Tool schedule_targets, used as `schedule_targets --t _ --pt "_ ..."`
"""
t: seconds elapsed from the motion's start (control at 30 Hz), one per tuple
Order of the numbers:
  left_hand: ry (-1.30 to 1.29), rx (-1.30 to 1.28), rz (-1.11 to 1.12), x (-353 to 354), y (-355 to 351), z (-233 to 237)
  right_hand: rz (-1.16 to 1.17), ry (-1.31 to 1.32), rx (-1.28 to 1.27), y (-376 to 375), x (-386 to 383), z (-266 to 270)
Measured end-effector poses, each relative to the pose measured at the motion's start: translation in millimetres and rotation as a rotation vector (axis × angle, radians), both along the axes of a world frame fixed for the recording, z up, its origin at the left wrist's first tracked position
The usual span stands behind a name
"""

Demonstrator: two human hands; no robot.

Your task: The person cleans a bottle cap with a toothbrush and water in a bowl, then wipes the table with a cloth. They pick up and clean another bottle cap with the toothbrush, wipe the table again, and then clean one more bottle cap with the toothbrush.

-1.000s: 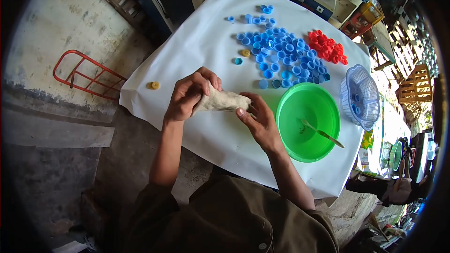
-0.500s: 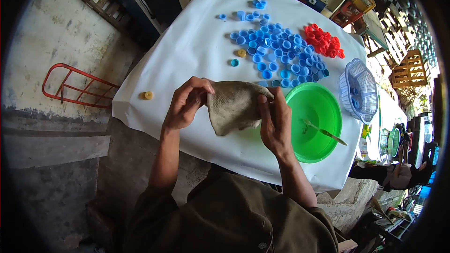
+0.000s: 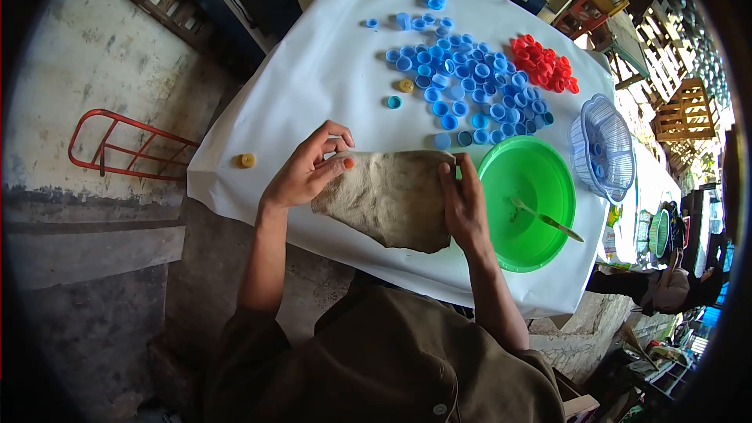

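Observation:
A grey-brown cloth point(image 3: 388, 197) lies spread flat on the white table sheet point(image 3: 313, 86) in front of me. My left hand point(image 3: 307, 168) pinches its upper left corner with thumb and fingers. My right hand point(image 3: 465, 204) grips its right edge, fingers curled over the upper right corner. The cloth hangs slightly over the near edge of the table.
A green bowl point(image 3: 540, 172) holding a spoon point(image 3: 544, 219) sits right of the cloth. Beyond lie several blue bottle caps point(image 3: 470, 82), a red cap pile point(image 3: 544, 64), a clear basket point(image 3: 601, 149) and yellow caps point(image 3: 247, 160). A red metal frame point(image 3: 125, 145) stands at left.
The cloth went from a bunched roll to being opened in the air, and now lies spread flat on the sheet. Both hands moved apart and down with it.

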State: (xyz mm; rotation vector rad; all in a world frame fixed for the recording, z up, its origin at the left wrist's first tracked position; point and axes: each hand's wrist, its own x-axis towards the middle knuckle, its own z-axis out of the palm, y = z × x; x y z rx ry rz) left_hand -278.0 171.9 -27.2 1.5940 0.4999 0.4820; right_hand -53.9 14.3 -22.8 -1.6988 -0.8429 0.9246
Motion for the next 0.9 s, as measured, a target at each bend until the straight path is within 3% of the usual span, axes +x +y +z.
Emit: schedule_targets --t 0.03,0.13,0.2,0.23,0.27,0.33,0.37,0.43,0.57,0.63,0.73,0.87,0.9 --pt "-0.008 0.042 -0.026 2 3 0 -0.011 0.013 -0.099 -3 1 -1" --pt "0.007 0.153 -0.047 10 13 -4 -0.057 0.148 0.075 -12 -2 -33" --pt "0.064 0.217 0.016 25 22 -10 -0.109 -0.017 0.103 -10 -13 -47" --pt "0.215 0.145 0.118 32 25 -14 -0.134 -0.1 0.117 -9 -18 -52" --pt "0.34 0.258 0.187 32 23 -24 -0.105 -0.059 -0.019 -10 -19 -55" --pt "0.577 0.497 0.326 35 21 -45 -0.111 -0.112 0.118 -10 -21 -90" --pt "0.507 0.556 0.323 31 18 -49 -0.127 -0.054 0.123 -14 -18 -95" --pt "0.548 0.563 0.394 25 9 -49 -0.158 0.074 0.115 -20 -20 -71" --pt "0.792 0.498 0.402 11 -16 -36 -0.001 -0.278 -0.002 -26 -11 -84" --pt "0.872 0.499 0.365 4 -26 -39 0.033 -0.278 -0.093 -24 -16 -73" --pt "0.788 0.573 0.39 -1 -37 -56 0.03 -0.395 -0.037 -23 -20 -81" --pt "0.766 0.312 0.335 2 -35 -54 0.067 -0.625 0.006 -24 -26 -80" --pt "0.756 0.395 0.362 1 -37 -53 0.083 -0.656 0.008 -26 -27 -78"
